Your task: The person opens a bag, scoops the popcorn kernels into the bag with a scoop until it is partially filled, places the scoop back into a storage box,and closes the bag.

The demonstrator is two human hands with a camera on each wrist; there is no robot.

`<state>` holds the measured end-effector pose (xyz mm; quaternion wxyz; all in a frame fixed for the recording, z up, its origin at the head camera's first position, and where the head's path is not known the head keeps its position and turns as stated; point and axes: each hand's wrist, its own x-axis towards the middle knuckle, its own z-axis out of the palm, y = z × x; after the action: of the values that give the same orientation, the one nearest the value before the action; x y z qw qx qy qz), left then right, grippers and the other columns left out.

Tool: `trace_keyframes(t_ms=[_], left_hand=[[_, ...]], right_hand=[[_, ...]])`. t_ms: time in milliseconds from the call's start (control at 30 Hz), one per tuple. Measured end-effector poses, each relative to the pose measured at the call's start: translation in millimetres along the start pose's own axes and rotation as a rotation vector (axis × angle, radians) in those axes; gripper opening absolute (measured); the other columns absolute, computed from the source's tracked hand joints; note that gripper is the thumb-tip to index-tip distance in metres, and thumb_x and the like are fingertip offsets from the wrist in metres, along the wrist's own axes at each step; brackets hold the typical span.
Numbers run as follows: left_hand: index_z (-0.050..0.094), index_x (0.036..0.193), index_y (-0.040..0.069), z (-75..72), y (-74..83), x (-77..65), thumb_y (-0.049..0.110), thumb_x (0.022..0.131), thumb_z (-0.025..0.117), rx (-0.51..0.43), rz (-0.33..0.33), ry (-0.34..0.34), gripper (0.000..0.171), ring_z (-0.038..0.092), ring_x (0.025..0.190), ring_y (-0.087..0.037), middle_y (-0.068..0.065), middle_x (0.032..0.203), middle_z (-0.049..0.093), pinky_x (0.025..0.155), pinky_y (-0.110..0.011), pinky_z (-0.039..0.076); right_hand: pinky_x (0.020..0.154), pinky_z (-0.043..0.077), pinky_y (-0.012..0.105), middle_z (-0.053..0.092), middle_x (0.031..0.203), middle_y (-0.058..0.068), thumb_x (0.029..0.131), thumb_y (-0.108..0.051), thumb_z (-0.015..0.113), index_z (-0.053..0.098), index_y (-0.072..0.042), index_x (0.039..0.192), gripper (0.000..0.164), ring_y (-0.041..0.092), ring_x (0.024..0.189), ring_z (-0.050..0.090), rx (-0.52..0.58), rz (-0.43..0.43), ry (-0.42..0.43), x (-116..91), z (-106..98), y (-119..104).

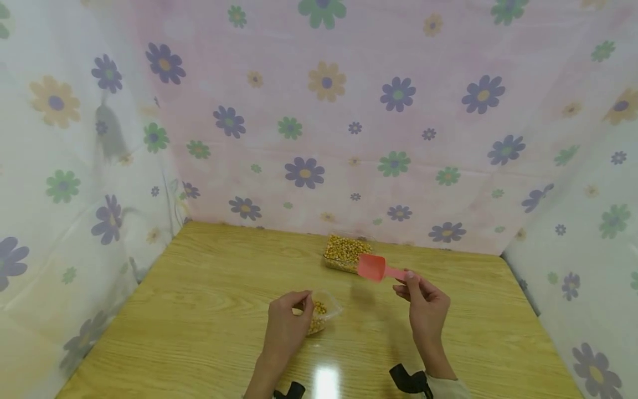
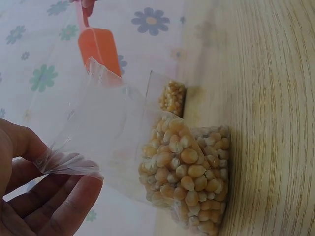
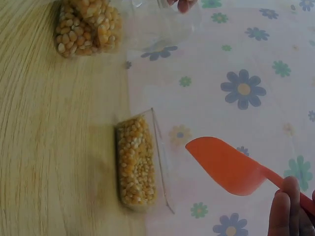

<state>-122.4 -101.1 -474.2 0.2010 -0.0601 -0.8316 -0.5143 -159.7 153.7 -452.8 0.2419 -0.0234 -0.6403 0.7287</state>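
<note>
My left hand (image 1: 289, 324) pinches the top edge of a clear plastic bag (image 2: 113, 123) that stands on the table. Corn kernels (image 2: 187, 172) fill the bag's lower part. In my right hand (image 1: 430, 305) is the handle of an orange-red scoop (image 1: 372, 267), raised above the table. No kernels show in the scoop, though its inside is only partly seen. Behind the bag sits a clear rectangular container (image 1: 341, 266) of corn kernels (image 3: 137, 162). From the head view the scoop overlaps the container's right front corner; the right wrist view shows the two apart.
The wood-grain table (image 1: 209, 288) carries the bag and the container. A flower-patterned cloth (image 1: 349, 127) hangs behind the table and along both sides. Black wrist-worn devices (image 1: 411, 381) sit at the lower edge of the head view.
</note>
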Motion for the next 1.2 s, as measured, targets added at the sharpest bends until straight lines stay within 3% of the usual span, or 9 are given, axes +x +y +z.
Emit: trace_keyframes(t_ms=[300,600,800,967,1200], left_hand=[[0.079,0.102,-0.001,1.4,-1.2,-1.6,-0.004,0.094,0.066,-0.026,0.000,0.002,0.016,0.068,0.073,-0.013,-0.009,0.083,0.074,0.054,-0.018,0.054],[0.078,0.102,-0.002,-0.2,-1.3,-2.3,-0.005,0.094,0.065,-0.043,0.011,0.012,0.015,0.069,0.073,-0.014,-0.011,0.083,0.074,0.054,-0.019,0.054],[0.078,0.101,-0.001,-0.8,-2.5,-2.0,-0.005,0.094,0.066,-0.035,0.013,0.020,0.015,0.069,0.073,-0.015,-0.012,0.083,0.074,0.054,-0.019,0.055],[0.079,0.101,-0.001,-0.7,-2.9,-1.8,-0.004,0.094,0.066,-0.032,0.016,0.024,0.015,0.069,0.073,-0.014,-0.012,0.083,0.074,0.053,-0.019,0.055],[0.078,0.102,-0.002,-1.3,-1.4,-2.3,-0.005,0.094,0.066,-0.039,0.012,0.024,0.015,0.069,0.073,-0.014,-0.012,0.083,0.074,0.053,-0.019,0.055]], right_hand=[[0.069,0.060,0.026,0.077,0.079,0.006,0.100,-0.015,0.067,0.072,0.013,0.110,0.031,0.010,0.065,0.073,-0.003,0.013,0.022,13.2,-0.2,18.6],[0.066,0.060,0.023,0.078,0.082,0.009,0.100,-0.012,0.065,0.071,0.017,0.106,0.030,0.007,0.064,0.073,-0.038,-0.022,0.008,34.7,11.5,38.1],[0.064,0.059,0.022,0.074,0.091,0.028,0.100,-0.007,0.064,0.070,0.019,0.105,0.028,0.006,0.063,0.072,-0.075,-0.024,-0.004,48.0,23.4,50.7],[0.065,0.060,0.024,0.072,0.096,0.032,0.101,-0.010,0.063,0.070,0.018,0.107,0.030,0.012,0.065,0.074,-0.086,0.069,-0.036,57.1,33.5,59.0],[0.067,0.061,0.025,0.076,0.094,0.022,0.103,-0.014,0.060,0.066,0.015,0.122,0.035,0.015,0.071,0.076,-0.068,0.277,-0.073,59.8,43.1,69.1]])
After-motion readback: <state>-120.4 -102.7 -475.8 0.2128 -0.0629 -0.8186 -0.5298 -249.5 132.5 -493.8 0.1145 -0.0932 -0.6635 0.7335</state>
